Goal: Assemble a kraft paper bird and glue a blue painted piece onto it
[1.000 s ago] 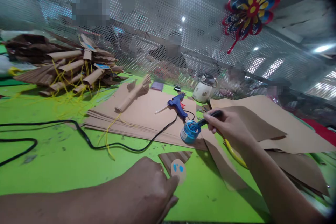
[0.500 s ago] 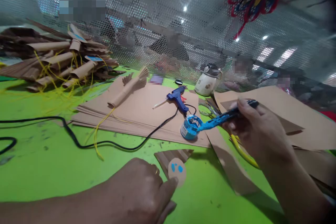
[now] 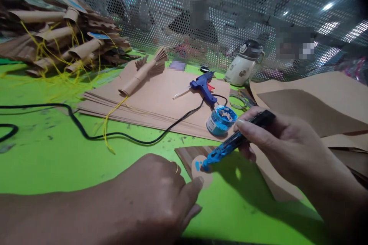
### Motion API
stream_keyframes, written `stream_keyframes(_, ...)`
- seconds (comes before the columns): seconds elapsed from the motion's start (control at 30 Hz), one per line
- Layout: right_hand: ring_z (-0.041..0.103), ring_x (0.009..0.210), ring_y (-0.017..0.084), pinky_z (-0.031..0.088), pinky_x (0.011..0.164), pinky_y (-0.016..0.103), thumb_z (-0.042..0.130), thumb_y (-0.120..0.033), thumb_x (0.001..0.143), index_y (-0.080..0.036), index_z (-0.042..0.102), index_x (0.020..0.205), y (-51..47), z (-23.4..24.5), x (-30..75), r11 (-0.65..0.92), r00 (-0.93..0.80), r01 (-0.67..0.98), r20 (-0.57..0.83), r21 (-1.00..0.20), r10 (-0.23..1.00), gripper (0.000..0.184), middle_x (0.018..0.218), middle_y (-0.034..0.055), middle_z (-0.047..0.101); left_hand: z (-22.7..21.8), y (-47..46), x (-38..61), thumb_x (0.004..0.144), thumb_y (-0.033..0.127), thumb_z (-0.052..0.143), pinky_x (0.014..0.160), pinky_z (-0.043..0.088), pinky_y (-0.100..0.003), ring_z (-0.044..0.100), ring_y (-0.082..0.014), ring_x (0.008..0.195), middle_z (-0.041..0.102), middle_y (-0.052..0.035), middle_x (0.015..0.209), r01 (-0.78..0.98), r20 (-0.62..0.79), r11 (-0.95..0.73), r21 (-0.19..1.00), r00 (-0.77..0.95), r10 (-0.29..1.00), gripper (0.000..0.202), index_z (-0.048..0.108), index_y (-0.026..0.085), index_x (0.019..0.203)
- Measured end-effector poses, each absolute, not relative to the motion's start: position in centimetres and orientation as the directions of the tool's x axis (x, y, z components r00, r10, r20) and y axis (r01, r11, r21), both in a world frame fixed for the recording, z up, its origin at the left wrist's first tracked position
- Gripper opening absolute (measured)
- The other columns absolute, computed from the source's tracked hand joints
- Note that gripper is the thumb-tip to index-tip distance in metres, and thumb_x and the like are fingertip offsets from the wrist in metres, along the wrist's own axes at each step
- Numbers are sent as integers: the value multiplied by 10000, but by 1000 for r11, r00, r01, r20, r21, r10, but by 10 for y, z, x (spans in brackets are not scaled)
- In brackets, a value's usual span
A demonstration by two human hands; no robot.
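Note:
My right hand (image 3: 276, 138) grips a black-handled paintbrush (image 3: 230, 143) thickly smeared with blue paint. Its tip touches a small round brown paper disc (image 3: 204, 180), which carries blue spots. The disc lies on a pleated brown paper piece (image 3: 185, 155). My left hand (image 3: 161, 191), with a ring on one finger, presses its thumb at the disc's lower edge; its other fingers are curled under and mostly hidden. Just beyond the brush stands an uncapped jar of blue paint (image 3: 215, 124), with paint smeared around its rim.
A blue glue gun (image 3: 202, 86) lies on stacked brown paper sheets (image 3: 161, 107), its black cord (image 3: 120, 134) crossing the green table (image 3: 71, 168). Rolled paper pieces with yellow strings (image 3: 86, 48) are heaped at the far left. A white jug (image 3: 241, 69) stands behind.
My right hand has brought the brush from the paint jar's rim leftward and down onto the disc. My left hand stays at the disc. The camera view has shifted.

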State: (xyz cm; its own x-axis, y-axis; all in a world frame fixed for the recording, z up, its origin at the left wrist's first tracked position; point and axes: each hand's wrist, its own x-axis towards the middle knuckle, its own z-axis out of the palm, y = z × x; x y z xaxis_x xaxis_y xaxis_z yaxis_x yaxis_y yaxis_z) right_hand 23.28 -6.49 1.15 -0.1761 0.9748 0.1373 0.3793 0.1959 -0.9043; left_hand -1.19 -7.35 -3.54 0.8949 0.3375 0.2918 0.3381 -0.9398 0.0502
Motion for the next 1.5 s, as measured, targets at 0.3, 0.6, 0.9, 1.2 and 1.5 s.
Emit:
stream_keyframes(0.3, 621, 529, 133, 527, 498, 218, 718, -418, 888, -223, 674, 780, -64, 5, 229, 186, -180, 401, 122, -897, 976, 227, 599, -11, 641, -38, -72, -11, 910, 219, 541, 422, 237, -342, 538, -217, 452, 628, -10, 578, 371, 208, -929, 5, 908, 364, 208, 613, 142, 1089)
stream_keyframes(0.6, 627, 515, 154, 522, 483, 243, 762, -430, 843, -252, 694, 797, -64, 7, 230, 187, -193, 396, 118, -899, 974, 196, 606, -2, 659, -40, -74, -15, 938, 214, 490, 430, 218, -347, 516, -206, 454, 607, -2, 565, 378, 236, -926, -8, 900, 365, 204, 611, 154, 1091)
stream_keyframes(0.9, 643, 550, 145, 518, 522, 230, 765, -353, 854, -245, 722, 860, -67, 7, 231, 280, -233, 438, 193, -854, 953, 117, 645, -7, 679, -42, -75, -14, 955, 221, 475, 444, 254, -380, 528, -231, 492, 598, 9, 596, 414, 246, -910, -15, 884, 398, 208, 604, 186, 1115)
stream_keyframes(1.2, 621, 558, 134, 496, 513, 212, 720, -339, 894, -252, 707, 861, -65, 7, 234, 286, -241, 478, 189, -831, 952, 94, 643, -15, 660, -43, -72, -14, 959, 216, 465, 420, 225, -353, 507, -214, 445, 596, 9, 569, 380, 248, -925, -18, 898, 364, 221, 586, 158, 1134)
stream_keyframes(1.5, 630, 591, 139, 501, 542, 224, 675, -374, 927, -236, 689, 861, -65, 10, 234, 280, -270, 524, 155, -805, 950, 155, 655, -10, 659, -43, -73, -15, 960, 237, 492, 410, 246, -374, 520, -218, 444, 606, 24, 574, 367, 325, -930, -23, 882, 340, 241, 564, 136, 1167)
